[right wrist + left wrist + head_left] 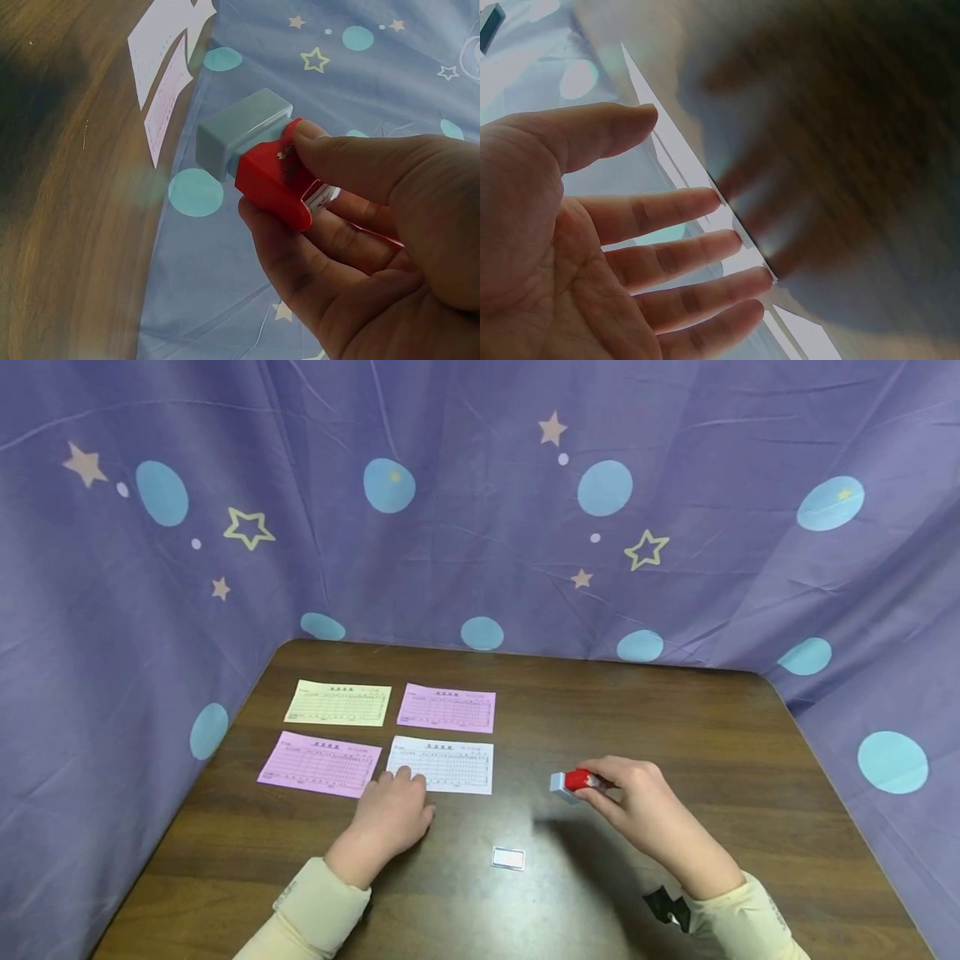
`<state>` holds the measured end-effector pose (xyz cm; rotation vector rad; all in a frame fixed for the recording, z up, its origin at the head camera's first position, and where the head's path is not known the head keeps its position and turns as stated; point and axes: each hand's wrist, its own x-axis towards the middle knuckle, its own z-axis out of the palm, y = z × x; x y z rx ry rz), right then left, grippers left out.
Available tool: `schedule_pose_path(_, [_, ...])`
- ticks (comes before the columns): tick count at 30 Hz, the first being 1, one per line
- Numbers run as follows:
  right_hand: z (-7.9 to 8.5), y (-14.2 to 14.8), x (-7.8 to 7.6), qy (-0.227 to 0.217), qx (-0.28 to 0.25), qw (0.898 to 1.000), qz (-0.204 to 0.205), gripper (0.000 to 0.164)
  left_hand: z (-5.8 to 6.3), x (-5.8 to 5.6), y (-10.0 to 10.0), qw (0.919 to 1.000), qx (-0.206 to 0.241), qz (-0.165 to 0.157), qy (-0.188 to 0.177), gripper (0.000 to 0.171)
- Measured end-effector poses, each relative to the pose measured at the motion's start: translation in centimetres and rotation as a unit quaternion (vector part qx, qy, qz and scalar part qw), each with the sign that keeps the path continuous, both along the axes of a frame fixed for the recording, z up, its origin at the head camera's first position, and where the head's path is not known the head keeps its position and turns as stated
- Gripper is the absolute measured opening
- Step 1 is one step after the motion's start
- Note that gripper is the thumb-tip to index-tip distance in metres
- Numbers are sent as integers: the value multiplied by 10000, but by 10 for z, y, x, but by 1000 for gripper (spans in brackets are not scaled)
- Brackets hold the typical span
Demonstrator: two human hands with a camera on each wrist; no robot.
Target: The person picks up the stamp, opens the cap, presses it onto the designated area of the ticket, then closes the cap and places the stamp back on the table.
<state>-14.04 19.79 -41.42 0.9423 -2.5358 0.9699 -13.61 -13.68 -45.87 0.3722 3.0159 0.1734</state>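
Between the thumb and fingers of my right hand is a stamp with a red grip and a pale blue-grey block; it is held above the table, block end to the left. My left hand lies palm down with its fingertips on the lower edge of a white printed slip. In the left wrist view those fingers look extended and slightly spread. A small flat rectangle, pale pinkish with a silvery rim, lies on the table between the two hands.
Around the white slip lie a pink slip to its left, another pink slip behind it and a yellow slip at back left. A purple patterned curtain surrounds the wooden table on its back and sides.
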Motion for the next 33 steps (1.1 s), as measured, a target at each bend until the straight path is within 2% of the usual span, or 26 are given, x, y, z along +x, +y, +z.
schedule_pose_path(9, [-2, 1, -1, 69, -1, 10000, -32, 32, -1, 3, 6, 9999, -94, -91, 83, 32])
schedule_pose_path(15, [-5, 2, -2, 68, -75, 9999, -1, 34, -3, 5, 10, 9999, -3, -143, 65, 30])
schedule_pose_path(27, [-6, 0, -1, -325, -54, 9992, -242, 25, -5, 13, 23, 9992, 67, -337, 226, 32])
schedule_pose_path(33, [-9, 1, -2, -237, -116, 9996, -136, 26, -5, 18, 33, 9983, 49, -477, 320, 31])
